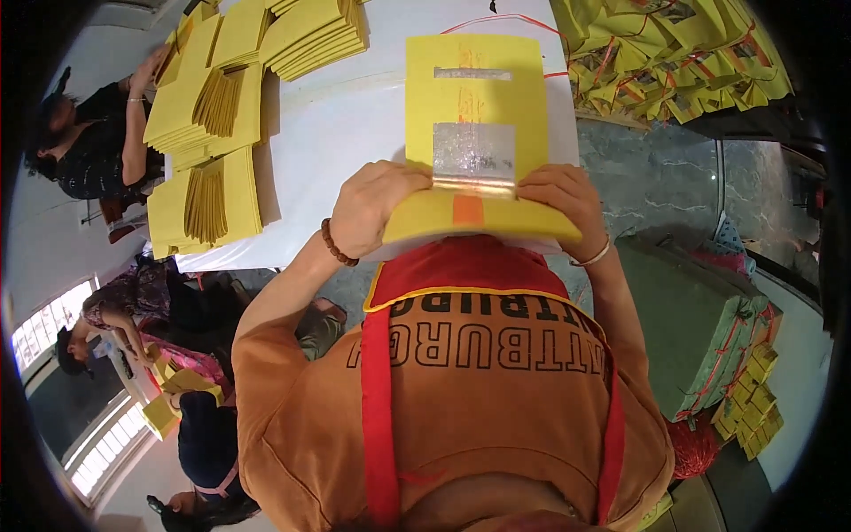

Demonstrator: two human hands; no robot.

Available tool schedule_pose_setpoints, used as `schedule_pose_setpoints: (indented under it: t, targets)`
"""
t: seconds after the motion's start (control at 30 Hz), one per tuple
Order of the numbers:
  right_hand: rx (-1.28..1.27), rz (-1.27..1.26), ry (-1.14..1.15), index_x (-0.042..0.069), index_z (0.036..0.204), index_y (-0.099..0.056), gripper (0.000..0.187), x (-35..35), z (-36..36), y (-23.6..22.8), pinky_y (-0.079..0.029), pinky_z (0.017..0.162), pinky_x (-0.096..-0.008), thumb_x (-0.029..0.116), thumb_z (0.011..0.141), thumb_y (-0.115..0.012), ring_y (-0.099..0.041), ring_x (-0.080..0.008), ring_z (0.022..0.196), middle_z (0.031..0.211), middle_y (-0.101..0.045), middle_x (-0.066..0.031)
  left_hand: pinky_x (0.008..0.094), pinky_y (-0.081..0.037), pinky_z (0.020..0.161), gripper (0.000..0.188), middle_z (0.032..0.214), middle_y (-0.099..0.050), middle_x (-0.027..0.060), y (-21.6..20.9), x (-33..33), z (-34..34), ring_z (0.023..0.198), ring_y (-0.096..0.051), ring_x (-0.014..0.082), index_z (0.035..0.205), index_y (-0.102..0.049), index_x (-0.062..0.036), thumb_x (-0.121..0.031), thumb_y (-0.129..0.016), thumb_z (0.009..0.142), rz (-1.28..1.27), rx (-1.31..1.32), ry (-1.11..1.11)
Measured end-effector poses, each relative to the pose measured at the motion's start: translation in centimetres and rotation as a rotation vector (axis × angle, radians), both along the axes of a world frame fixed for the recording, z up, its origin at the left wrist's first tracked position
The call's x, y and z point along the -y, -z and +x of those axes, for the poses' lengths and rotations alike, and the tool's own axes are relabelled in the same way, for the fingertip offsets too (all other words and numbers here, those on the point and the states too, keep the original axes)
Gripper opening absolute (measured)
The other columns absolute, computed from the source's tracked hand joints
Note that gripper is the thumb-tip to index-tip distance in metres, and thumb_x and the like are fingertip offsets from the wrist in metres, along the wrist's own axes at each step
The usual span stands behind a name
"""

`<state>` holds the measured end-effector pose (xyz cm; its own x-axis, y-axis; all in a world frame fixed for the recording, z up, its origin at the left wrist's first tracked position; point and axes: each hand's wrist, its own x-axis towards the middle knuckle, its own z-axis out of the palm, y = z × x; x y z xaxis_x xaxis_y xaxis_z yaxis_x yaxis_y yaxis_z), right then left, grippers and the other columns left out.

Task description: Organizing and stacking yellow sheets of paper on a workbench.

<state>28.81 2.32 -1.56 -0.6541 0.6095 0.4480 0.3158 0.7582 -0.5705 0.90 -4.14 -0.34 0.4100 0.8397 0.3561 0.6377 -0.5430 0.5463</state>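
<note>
A stack of yellow joss paper (474,105) lies at the table's near edge, with silver foil patches and orange print on its top sheet. Its near end curls up toward me in a bend. At the left side of that bend, my left hand (377,202) grips the paper with curled fingers. Across from it, my right hand (567,208) holds the right side the same way. A shiny foil strip (474,186) shows between the two hands, with an orange patch just below it. My thumbs are mostly hidden by the paper.
Folded yellow paper bundles (208,106) are piled along the left of the white table (328,151). Red string (523,19) lies behind the stack. Tied yellow bundles (674,62) fill the far right. A green wrapped bale (683,328) stands at right. Other people work at left.
</note>
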Motion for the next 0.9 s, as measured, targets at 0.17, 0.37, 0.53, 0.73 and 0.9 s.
schedule_pose_setpoints:
  t: [0.17, 0.37, 0.53, 0.73, 0.9]
  targets:
    - [-0.085, -0.331, 0.136, 0.005, 0.088, -0.064, 0.019, -0.1, -0.6, 0.7, -0.044, 0.061, -0.0331, 0.02, 0.077, -0.067, -0.057, -0.0253, 0.071, 0.079, -0.061, -0.0093, 0.0322, -0.047, 0.061, 0.022, 0.076, -0.063, 0.0106, -0.5, -1.2, 0.3, 0.069, -0.06, 0.0256, 0.098, -0.061, -0.0016, -0.019, -0.055, 0.087, -0.356, 0.078, -0.228]
    - [-0.114, -0.671, 0.332, 0.002, 0.103, -0.059, 0.029, -0.4, -2.1, 0.1, -0.046, 0.06, -0.0314, 0.02, 0.081, -0.065, -0.059, -0.0215, 0.067, 0.081, -0.063, -0.0124, 0.0249, -0.039, 0.052, 0.028, 0.069, -0.058, 0.0029, 0.8, -2.6, 1.1, 0.057, -0.048, 0.0085, 0.101, -0.06, 0.0014, -0.025, -0.054, 0.091, -0.722, 0.617, -0.392]
    - [-0.302, -0.778, 0.372, 0.001, 0.12, -0.051, 0.043, -0.9, -2.7, -0.3, -0.046, 0.06, -0.0266, 0.014, 0.081, -0.064, -0.061, -0.0153, 0.069, 0.087, -0.065, -0.0117, 0.0205, -0.033, 0.05, 0.028, 0.07, -0.055, -0.0014, 1.3, -3.8, 0.9, 0.056, -0.04, 0.0044, 0.102, -0.06, 0.0018, -0.023, -0.055, 0.091, -0.894, 0.728, -0.429]
    - [-0.163, -0.614, 0.357, 0.004, 0.119, -0.056, 0.042, -1.3, -2.5, 0.6, -0.043, 0.055, -0.0241, 0.012, 0.078, -0.065, -0.053, -0.0108, 0.059, 0.084, -0.064, -0.0097, 0.0204, -0.03, 0.046, 0.022, 0.062, -0.049, -0.0036, 1.3, -4.4, 0.9, 0.052, -0.038, 0.0033, 0.09, -0.058, 0.0008, -0.021, -0.057, 0.089, -0.948, 0.738, -0.475]
    - [-0.22, -0.72, 0.453, 0.004, 0.114, -0.059, 0.037, -1.0, -2.9, 0.5, -0.042, 0.056, -0.0235, 0.01, 0.078, -0.065, -0.05, -0.0107, 0.059, 0.086, -0.065, -0.0101, 0.0195, -0.027, 0.043, 0.021, 0.057, -0.046, -0.0045, 1.2, -4.5, 1.4, 0.048, -0.036, 0.0023, 0.079, -0.052, -0.0033, -0.021, -0.058, 0.088, -0.941, 0.714, -0.561]
